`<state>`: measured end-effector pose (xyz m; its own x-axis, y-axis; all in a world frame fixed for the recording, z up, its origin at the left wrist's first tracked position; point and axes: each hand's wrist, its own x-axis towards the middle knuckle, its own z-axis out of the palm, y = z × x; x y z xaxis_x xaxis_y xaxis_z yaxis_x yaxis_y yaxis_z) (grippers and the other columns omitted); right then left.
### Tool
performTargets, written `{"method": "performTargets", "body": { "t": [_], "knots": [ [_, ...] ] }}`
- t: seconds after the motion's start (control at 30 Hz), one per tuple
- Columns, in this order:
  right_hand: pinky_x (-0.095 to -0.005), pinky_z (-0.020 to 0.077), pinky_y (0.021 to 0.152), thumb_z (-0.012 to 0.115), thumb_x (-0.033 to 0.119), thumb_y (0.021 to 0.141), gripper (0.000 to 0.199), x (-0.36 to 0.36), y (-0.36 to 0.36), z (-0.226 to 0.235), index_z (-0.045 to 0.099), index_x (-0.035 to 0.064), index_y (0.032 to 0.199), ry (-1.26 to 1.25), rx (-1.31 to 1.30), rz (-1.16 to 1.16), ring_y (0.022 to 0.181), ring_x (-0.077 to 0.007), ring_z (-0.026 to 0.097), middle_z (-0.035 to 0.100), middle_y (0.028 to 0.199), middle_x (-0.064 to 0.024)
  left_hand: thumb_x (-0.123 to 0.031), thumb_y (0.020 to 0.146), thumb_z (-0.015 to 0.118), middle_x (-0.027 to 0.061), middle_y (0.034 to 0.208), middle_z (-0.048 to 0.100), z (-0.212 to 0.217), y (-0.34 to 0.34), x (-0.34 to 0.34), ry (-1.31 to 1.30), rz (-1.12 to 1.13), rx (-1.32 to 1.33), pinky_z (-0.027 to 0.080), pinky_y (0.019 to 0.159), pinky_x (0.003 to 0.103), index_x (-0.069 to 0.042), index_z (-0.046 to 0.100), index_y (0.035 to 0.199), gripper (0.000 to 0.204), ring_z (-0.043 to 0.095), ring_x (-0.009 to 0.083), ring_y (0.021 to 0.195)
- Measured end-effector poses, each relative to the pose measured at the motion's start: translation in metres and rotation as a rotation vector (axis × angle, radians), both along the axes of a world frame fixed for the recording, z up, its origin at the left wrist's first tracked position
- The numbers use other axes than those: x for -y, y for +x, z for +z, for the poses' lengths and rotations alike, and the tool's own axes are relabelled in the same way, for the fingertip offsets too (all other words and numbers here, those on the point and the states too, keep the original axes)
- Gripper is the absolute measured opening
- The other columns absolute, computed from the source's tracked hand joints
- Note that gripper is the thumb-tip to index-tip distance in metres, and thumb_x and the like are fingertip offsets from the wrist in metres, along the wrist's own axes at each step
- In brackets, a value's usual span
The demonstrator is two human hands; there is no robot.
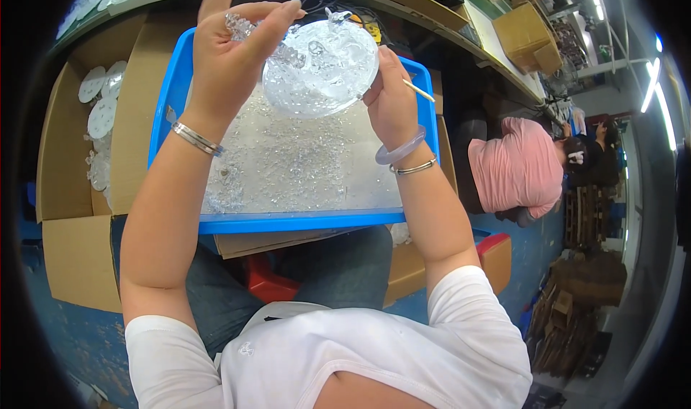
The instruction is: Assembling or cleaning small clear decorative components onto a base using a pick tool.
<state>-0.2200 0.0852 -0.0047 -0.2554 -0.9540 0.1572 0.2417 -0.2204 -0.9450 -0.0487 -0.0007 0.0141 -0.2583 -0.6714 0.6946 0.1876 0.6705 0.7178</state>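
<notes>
Above a blue tray point(302, 222), my right hand point(392, 99) grips the right edge of a clear round plastic disc point(320, 78). A thin pale stick point(419, 91) pokes out beside that hand; how it is held is hidden. My left hand point(229, 56) is at the disc's upper left, with small clear plastic pieces point(241, 27) between the palm and curled fingers, while one finger points upward. Thumb and fingertips come close to the disc's rim; I cannot tell whether they touch it. Many tiny clear bits point(288, 157) lie scattered over the tray's pale bottom.
At the left, an open cardboard box point(61, 150) holds several clear discs point(102, 117). A bench point(489, 38) with cartons and cables runs along the far side. To the right sits a person in a pink top point(515, 165). A red stool point(270, 279) shows between my legs.
</notes>
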Motion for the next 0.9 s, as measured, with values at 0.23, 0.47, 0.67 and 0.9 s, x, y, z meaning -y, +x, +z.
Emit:
{"method": "performTargets", "body": {
  "t": [0.23, 0.47, 0.67, 0.9],
  "knots": [
    [-0.024, 0.0455, 0.056, 0.04, 0.025, 0.085, 0.025, 0.008, -0.013, -0.009, 0.049, 0.0024, 0.089, 0.114, -0.261, -0.206, 0.067, -0.0101, 0.052, 0.056, 0.078, -0.0063, -0.013, 0.075, 0.06, -0.0042, 0.05, 0.046, -0.009, 0.002, 0.003, 0.012, 0.06, -0.086, 0.025, 0.039, 0.016, -0.002, 0.051, 0.055, 0.024, 0.037, 0.0006, 0.044],
    [-0.0189, 0.0368, 0.038, 0.042, 0.029, 0.086, 0.036, -0.004, -0.016, 0.003, 0.048, 0.0044, 0.06, -0.046, -0.17, -0.189, 0.038, -0.0098, 0.043, 0.047, 0.047, -0.0061, -0.004, 0.073, 0.057, -0.0056, 0.045, 0.037, -0.003, 0.009, 0.003, -0.167, 0.142, -0.136, 0.021, 0.037, 0.017, -0.002, 0.044, 0.052, 0.025, 0.031, 0.0001, 0.043],
    [-0.0177, 0.0336, 0.035, 0.039, 0.032, 0.087, 0.04, -0.006, -0.003, 0.003, 0.046, 0.0051, 0.058, -0.072, -0.186, -0.087, 0.036, -0.009, 0.042, 0.046, 0.045, -0.0052, -0.003, 0.073, 0.057, -0.0052, 0.045, 0.038, -0.003, 0.009, 0.005, -0.194, 0.155, -0.149, 0.022, 0.037, 0.016, -0.002, 0.045, 0.053, 0.023, 0.032, 0.0002, 0.042],
    [-0.0173, 0.0334, 0.035, 0.036, 0.032, 0.088, 0.041, -0.006, -0.001, 0.003, 0.047, 0.0046, 0.059, -0.028, -0.291, -0.117, 0.036, -0.0086, 0.043, 0.046, 0.044, -0.0052, -0.003, 0.072, 0.056, -0.0047, 0.045, 0.038, -0.002, 0.008, 0.001, -0.174, 0.141, -0.168, 0.022, 0.037, 0.017, -0.002, 0.045, 0.052, 0.023, 0.032, 0.0006, 0.042]
  ]
}}
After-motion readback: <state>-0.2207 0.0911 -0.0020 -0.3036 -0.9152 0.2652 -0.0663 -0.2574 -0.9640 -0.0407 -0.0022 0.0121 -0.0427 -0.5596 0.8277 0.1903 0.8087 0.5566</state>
